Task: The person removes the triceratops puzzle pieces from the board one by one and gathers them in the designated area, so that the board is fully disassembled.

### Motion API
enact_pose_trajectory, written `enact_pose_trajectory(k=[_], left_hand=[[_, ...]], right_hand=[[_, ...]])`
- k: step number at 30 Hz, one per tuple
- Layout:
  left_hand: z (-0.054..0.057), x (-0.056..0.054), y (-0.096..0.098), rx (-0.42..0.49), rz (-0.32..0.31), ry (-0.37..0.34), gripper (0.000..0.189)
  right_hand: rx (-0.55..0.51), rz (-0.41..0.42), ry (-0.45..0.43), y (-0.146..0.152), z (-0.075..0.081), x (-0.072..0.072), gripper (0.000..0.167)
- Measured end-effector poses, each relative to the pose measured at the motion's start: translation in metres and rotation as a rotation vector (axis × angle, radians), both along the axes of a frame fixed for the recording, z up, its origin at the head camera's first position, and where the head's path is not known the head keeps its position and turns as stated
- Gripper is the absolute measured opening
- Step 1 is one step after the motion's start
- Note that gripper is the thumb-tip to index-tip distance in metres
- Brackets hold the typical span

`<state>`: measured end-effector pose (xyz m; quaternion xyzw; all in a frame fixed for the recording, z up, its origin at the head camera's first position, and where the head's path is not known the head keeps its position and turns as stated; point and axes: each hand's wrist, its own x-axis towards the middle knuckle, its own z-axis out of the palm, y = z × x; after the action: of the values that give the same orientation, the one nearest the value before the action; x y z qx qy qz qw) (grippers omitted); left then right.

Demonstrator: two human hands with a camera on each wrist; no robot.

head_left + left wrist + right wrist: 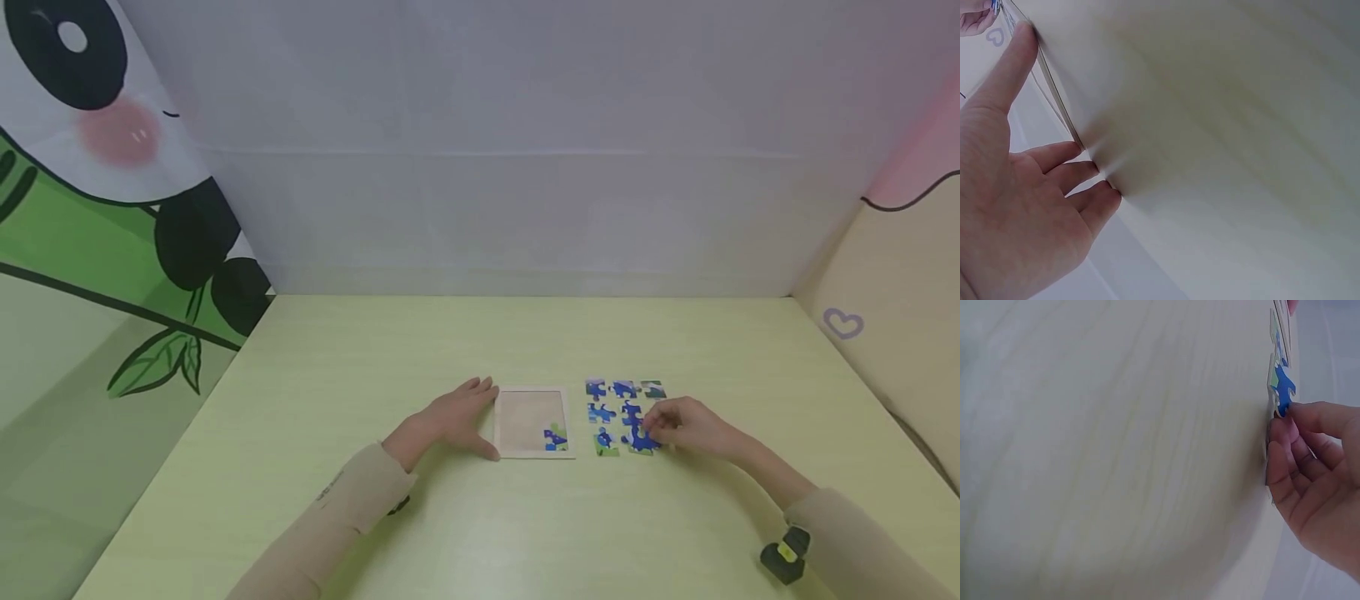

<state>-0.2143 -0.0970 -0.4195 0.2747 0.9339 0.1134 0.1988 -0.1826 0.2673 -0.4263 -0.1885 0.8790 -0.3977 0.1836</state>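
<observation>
A shallow square puzzle tray (570, 417) with a pale rim lies on the table. One blue-and-green jigsaw piece sits in its lower right corner. My left hand (459, 417) rests at the tray's left edge, thumb and fingers spread; in the left wrist view the same hand (1041, 200) touches the edge with its fingertips. To the right of the tray, my right hand (686, 427) is over the loose pieces. In the right wrist view the right hand (1319, 469) pinches a blue jigsaw piece (1283, 387) between thumb and index finger. Its fingers partly hide the pieces beneath.
Several loose jigsaw pieces, among them a left-hand one (601, 413) and a top right one (653, 389), lie in rough rows beside the tray. A pale wall cloth (480, 217) stands behind the wood-grain table (420, 333). Printed side panels flank it.
</observation>
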Motion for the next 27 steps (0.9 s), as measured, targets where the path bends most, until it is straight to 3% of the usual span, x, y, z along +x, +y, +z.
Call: enact_pose_trajectory(k=[10,27], left_hand=[[0.002,0.001,0.001,-0.012,-0.006,0.007,0.101],[0.001,0.0,0.0,-0.014,-0.012,0.005,0.101]], right_hand=[[0.057,0.063,0.053,-0.002,0.0,-0.003,0.008],[0.103,0.088,0.128,-0.006,0.011,-0.007,0.009]])
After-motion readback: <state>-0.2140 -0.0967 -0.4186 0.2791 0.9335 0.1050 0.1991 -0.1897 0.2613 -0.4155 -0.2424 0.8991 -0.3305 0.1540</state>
